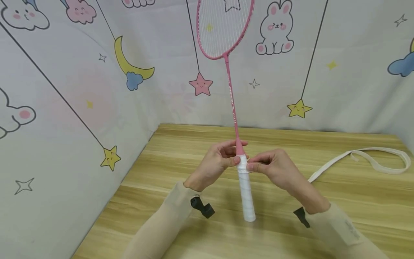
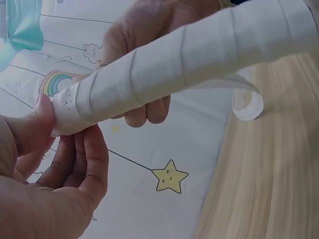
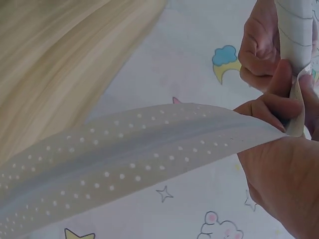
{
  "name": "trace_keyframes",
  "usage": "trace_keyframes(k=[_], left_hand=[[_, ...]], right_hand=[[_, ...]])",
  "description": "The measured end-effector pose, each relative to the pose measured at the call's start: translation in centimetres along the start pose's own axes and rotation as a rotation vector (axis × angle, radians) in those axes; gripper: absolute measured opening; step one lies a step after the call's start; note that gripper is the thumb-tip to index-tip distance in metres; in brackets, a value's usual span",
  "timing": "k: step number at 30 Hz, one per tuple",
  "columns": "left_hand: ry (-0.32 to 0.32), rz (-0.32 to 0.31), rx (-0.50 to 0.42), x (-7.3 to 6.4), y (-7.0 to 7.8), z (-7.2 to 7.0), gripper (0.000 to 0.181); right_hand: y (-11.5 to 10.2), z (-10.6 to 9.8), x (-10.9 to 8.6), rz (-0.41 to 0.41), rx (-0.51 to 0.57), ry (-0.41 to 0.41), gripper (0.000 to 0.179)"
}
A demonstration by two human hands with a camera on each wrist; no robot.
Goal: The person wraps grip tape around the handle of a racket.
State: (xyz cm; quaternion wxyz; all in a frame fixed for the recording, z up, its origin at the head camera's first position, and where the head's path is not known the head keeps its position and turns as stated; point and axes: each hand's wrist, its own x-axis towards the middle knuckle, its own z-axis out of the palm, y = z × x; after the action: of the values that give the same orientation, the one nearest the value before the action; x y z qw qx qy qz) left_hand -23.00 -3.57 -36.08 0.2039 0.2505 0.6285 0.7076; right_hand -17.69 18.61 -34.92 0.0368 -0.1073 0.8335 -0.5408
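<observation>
A pink badminton racket (image 1: 232,97) stands nearly upright in the head view, its head upward and cut off by the frame. Its handle (image 1: 247,196) is white, with spiral wrap seams that show closely in the left wrist view. My left hand (image 1: 211,165) holds the handle's top just below the pink cone, thumb in front. From the other side, my right hand (image 1: 283,171) pinches white grip tape against the handle. The tape (image 3: 124,154) has rows of small dots and a raised middle ridge; it passes round the handle's upper end and trails from the right hand.
The tape's loose end loops over the wooden table (image 1: 355,194) at the right. Behind the table and along its left hangs a white cloth (image 1: 171,54) printed with stars, a moon and rabbits. A dark wrist camera (image 1: 203,207) sits on the left sleeve.
</observation>
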Motion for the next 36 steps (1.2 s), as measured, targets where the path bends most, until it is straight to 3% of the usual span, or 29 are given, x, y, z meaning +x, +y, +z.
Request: trace_keyframes(k=[5,9,13,15,19,22,25,30,36], left_hand=[[-0.047,0.002,-0.06,0.1,-0.1,-0.1,0.093],[-0.07,0.001,-0.092,0.2,0.0,0.0,0.105],[-0.083,0.012,-0.114,0.3,0.0,0.1,0.096],[-0.071,0.008,-0.112,0.3,0.0,0.1,0.074],[0.017,0.028,0.023,0.3,-0.1,0.5,0.044],[0.111,0.061,0.156,0.2,-0.2,1.1,0.045],[0.157,0.084,0.211,0.2,-0.1,1.4,0.045],[0.154,0.088,0.192,0.0,0.1,1.4,0.043],[0.117,0.064,0.14,0.1,0.1,1.0,0.044]], right_hand=[[0.9,-0.4,0.3,0.005,0.059,-0.061,0.032],[1.6,-0.6,0.5,-0.043,0.14,-0.15,0.045],[1.7,-0.5,0.5,-0.094,0.205,-0.16,0.048],[1.5,-0.3,0.5,-0.096,0.192,-0.121,0.044],[1.0,0.1,0.5,-0.04,0.118,-0.013,0.031],[0.8,0.6,0.5,-0.014,0.075,0.042,0.028],[0.7,0.8,0.2,-0.031,0.036,0.059,0.027],[0.6,0.6,-0.3,-0.074,-0.007,0.057,0.023],[0.1,0.5,-0.7,-0.075,-0.067,0.111,0.019]])
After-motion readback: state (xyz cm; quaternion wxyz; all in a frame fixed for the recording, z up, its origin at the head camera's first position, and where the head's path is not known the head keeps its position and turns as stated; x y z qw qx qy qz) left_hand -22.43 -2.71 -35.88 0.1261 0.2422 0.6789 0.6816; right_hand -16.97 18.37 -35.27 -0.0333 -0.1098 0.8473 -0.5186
